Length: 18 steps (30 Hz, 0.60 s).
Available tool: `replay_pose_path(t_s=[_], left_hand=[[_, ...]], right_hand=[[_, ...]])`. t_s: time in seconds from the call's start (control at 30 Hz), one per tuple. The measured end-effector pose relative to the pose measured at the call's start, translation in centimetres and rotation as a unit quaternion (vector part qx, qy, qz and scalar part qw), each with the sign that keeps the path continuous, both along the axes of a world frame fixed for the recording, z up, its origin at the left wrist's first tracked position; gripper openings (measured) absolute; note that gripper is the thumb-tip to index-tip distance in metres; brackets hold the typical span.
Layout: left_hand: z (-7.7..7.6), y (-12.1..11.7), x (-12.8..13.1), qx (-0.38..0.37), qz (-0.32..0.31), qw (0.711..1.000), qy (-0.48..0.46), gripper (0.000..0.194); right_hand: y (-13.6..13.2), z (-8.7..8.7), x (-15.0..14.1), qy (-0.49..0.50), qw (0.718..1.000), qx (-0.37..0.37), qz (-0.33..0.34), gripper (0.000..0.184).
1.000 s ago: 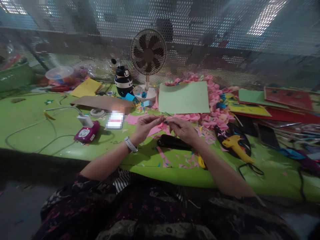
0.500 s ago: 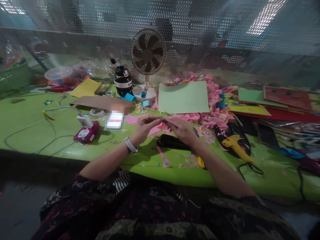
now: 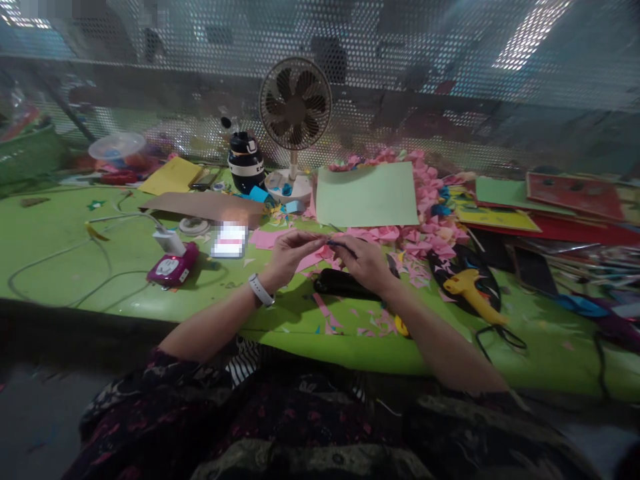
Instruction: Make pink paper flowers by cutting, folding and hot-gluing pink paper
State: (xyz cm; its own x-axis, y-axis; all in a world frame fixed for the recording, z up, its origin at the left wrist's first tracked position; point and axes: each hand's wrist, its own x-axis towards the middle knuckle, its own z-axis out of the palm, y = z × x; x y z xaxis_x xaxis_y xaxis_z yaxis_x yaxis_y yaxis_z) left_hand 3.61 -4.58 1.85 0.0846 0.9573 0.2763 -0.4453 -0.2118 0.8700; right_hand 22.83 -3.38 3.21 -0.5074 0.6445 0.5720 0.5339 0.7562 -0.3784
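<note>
My left hand (image 3: 291, 255), with a white watch on its wrist, pinches its thumb and fingers together. What lies between them is too small to make out. Facing it, my right hand (image 3: 366, 265) is closed around a thin dark stick-like tool (image 3: 345, 248), whose tip meets the left fingertips. Under the hands lies pink paper (image 3: 311, 260). Just below the right hand rests a long black object (image 3: 343, 283), partly covered by that hand. Pink paper scraps (image 3: 373, 321) are scattered near the table's front edge.
Behind the hands, a pale green sheet (image 3: 367, 195) lies on a heap of pink folded paper pieces (image 3: 425, 180). A yellow glue gun (image 3: 470, 293) is at right. A fan (image 3: 295, 107), black jug (image 3: 246, 167), lit phone (image 3: 230, 240) and purple power socket (image 3: 173, 265) stand or lie leftward.
My right fingers have shifted slightly on the thin dark tool, and more of its length shows. My left hand stays nearly in place.
</note>
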Motion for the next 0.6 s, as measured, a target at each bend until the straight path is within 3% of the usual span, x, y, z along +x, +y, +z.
replay_pose_path(t_s=[0.2, 0.37, 0.6], left_hand=[[-0.11, 0.13, -0.01, -0.004, 0.006, 1.0, 0.009, 0.019], [0.13, -0.1, -0.13, 0.045, 0.013, 0.997, 0.058, 0.018], [0.29, -0.28, -0.13, 0.085, 0.071, 0.991, 0.069, 0.017]], right_hand=[[0.07, -0.03, 0.18, 0.028, 0.997, -0.056, 0.04, 0.034], [-0.09, 0.18, 0.24, 0.033, 0.997, -0.059, 0.044, 0.036], [-0.43, 0.51, -0.13, -0.003, 0.998, -0.034, 0.044, 0.036]])
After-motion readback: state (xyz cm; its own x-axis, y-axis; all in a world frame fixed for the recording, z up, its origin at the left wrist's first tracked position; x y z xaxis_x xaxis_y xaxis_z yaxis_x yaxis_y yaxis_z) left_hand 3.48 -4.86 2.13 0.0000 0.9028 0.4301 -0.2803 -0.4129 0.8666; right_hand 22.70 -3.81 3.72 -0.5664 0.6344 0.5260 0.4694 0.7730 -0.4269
